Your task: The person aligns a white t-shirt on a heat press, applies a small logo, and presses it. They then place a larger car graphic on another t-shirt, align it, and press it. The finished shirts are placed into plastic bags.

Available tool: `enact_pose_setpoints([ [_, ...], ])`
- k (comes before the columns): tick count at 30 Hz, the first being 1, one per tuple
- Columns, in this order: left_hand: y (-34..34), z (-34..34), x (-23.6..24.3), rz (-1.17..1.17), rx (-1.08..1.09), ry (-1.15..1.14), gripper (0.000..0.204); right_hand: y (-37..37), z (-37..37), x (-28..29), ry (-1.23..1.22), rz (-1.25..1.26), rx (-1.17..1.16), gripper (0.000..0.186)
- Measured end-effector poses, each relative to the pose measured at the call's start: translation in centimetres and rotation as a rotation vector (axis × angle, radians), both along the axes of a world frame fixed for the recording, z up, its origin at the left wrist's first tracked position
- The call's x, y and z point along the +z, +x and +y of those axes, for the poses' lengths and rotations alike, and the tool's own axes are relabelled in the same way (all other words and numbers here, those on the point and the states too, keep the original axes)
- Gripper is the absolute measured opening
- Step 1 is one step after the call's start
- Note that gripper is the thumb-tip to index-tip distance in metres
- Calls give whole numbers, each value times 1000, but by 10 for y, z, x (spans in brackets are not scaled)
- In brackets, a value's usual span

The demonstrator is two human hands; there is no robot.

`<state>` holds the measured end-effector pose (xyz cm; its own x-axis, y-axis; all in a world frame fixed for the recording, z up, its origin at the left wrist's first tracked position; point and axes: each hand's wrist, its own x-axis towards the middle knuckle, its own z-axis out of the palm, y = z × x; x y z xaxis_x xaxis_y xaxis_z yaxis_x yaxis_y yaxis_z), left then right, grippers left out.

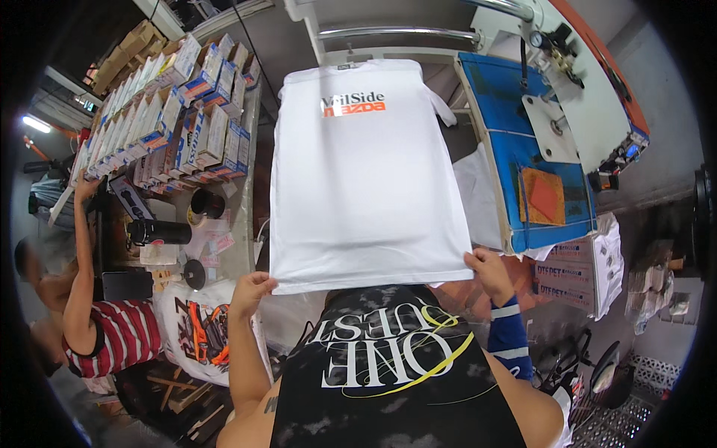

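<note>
threadlurker: ok so where's the shirt, and what are your fingers up to?

pressnerd: the white T-shirt (366, 187) is right out in front of you, collar at the far end, hem close to your body, small dark and orange print up near the neck. Your left hand (256, 290) has the hem pinched at its left corner, and your right hand (487, 270) pinches the right corner. Both grips are narrow, thumb against fingers with just cloth between

threadlurker: is it lying on something?

pressnerd: it's spread out pretty smooth, with one sleeve drooping off the right side, but I can't tell what's under it because the fabric covers that

threadlurker: and what else is around you?

pressnerd: on your right there's a blue press bed (538, 224) with an orange square pad (544, 196) on it, plus a round gauge (538, 39) up on the machine. Over on your left you've got rows of narrow cartons (172, 134) and a black canister (160, 232) near them. A co-worker in a red striped top (123, 336) reaches up to the cartons, and I can't tell whether that hand (87, 188) holds one
</note>
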<state>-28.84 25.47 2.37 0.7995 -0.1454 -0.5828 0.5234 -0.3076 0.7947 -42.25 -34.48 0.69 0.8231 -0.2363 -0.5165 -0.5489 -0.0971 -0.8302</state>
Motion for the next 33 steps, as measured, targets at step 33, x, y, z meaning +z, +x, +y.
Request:
enact_pose_setpoints([
  [33, 368, 71, 124, -718, 1144, -469, 85, 181, 63, 16, 515, -267, -152, 25],
])
